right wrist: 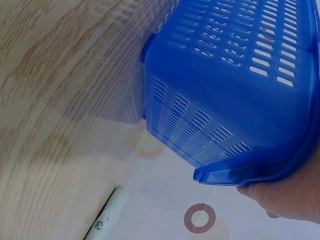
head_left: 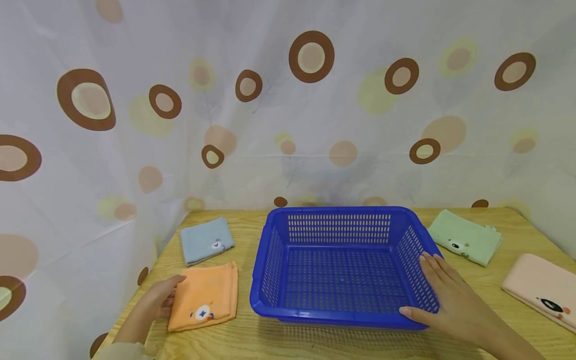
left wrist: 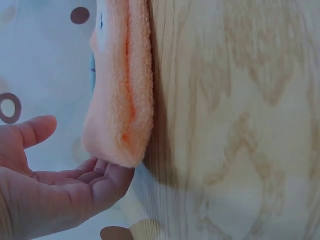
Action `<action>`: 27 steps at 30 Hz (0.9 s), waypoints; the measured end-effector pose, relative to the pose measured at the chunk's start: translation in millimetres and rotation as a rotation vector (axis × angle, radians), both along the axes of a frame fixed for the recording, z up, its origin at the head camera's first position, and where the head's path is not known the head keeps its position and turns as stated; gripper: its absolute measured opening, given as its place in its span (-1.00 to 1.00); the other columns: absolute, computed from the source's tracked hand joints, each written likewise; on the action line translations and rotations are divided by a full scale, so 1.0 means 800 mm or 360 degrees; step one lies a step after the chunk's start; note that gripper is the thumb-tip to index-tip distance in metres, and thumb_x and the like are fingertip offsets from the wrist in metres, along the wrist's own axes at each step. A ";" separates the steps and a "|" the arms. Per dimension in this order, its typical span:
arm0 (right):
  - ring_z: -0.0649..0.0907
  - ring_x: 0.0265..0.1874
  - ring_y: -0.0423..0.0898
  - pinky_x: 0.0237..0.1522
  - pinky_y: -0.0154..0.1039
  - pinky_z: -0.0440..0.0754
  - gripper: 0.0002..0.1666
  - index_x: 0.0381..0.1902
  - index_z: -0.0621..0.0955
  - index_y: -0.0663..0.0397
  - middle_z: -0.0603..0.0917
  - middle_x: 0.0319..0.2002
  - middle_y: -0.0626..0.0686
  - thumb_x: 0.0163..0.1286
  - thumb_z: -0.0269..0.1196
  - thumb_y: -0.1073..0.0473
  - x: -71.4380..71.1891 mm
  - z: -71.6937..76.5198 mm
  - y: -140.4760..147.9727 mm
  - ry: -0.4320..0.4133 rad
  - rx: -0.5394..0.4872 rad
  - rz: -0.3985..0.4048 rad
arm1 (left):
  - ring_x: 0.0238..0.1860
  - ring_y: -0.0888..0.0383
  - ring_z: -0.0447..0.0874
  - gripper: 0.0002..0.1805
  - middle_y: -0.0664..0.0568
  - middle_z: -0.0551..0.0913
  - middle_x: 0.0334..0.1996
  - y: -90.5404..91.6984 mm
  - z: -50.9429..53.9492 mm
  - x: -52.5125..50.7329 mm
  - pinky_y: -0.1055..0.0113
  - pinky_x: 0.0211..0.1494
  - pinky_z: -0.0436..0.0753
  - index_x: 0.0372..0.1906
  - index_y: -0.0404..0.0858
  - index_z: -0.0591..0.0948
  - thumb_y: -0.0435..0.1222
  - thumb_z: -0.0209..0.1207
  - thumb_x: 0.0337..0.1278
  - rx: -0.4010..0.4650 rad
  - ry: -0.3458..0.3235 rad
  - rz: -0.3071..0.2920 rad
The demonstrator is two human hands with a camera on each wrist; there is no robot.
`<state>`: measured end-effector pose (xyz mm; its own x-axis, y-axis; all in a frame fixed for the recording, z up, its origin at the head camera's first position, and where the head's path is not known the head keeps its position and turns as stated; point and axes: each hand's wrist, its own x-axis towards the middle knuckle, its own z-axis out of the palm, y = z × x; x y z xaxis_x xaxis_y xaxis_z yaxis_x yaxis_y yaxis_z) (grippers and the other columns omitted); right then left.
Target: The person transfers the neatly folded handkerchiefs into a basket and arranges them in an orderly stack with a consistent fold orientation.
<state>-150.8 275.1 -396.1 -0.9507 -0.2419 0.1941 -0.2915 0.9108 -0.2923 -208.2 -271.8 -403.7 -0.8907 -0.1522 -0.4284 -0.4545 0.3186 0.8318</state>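
Note:
An orange folded towel (head_left: 204,295) with an embroidered bear face lies on the table's left side. My left hand (head_left: 159,300) is at its left edge, thumb apart and fingers touching the towel's end; in the left wrist view the fingers (left wrist: 112,182) reach partly beneath the towel (left wrist: 120,95). A blue plastic basket (head_left: 335,316) with slotted walls stands in the middle, nothing inside it. Across its right rim rests my right hand (head_left: 454,305), fingers fairly straight and thumb spread over the front corner. The right wrist view shows the basket's outer wall (right wrist: 215,95) and part of that hand (right wrist: 285,200).
Behind the orange towel lies a blue folded towel (head_left: 204,242). Right of the basket are a green towel (head_left: 468,237) and a pink one (head_left: 544,287). A spotted curtain (head_left: 270,115) hangs behind and beside the wooden table (head_left: 252,340).

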 end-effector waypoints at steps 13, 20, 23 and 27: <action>-0.14 0.42 0.33 0.32 -0.23 -0.66 0.23 0.39 -0.01 0.46 -0.01 0.39 0.46 0.12 0.23 -0.30 0.001 0.001 -0.001 -0.0013 -0.0017 0.0000 | -0.50 0.26 0.60 -0.55 0.01 0.58 -0.52 0.000 -0.013 -0.007 0.36 -0.32 0.69 -0.04 -0.82 0.29 -0.44 -0.02 0.13 0.0130 0.0087 -0.0017; -0.16 0.42 0.32 0.24 -0.38 -0.71 0.23 0.39 -0.02 0.46 -0.02 0.39 0.46 0.13 0.22 -0.30 0.000 0.000 0.000 -0.0009 -0.0006 -0.0002 | -0.52 0.26 0.59 -0.60 0.04 0.57 -0.57 0.004 -0.010 -0.005 0.35 -0.35 0.68 -0.04 -0.75 0.31 -0.44 -0.05 0.15 0.0043 0.0103 -0.0038; -0.16 0.42 0.32 0.19 -0.46 -0.72 0.23 0.38 -0.02 0.47 -0.02 0.39 0.46 0.13 0.22 -0.30 0.000 -0.001 0.000 -0.0005 0.0001 -0.0002 | -0.54 0.27 0.59 -0.71 0.07 0.57 -0.60 0.005 -0.008 -0.004 0.36 -0.39 0.66 -0.15 -0.63 0.41 -0.41 -0.06 0.19 -0.0027 0.0098 -0.0048; -0.15 0.42 0.31 0.16 -0.53 -0.72 0.23 0.38 -0.01 0.48 -0.01 0.39 0.46 0.12 0.22 -0.30 0.000 0.000 0.000 0.0007 0.0007 0.0000 | -0.57 0.27 0.58 -0.83 0.08 0.56 -0.63 0.006 -0.008 -0.004 0.36 -0.43 0.64 -0.35 -0.46 0.46 -0.39 -0.05 0.22 -0.0041 0.0110 -0.0035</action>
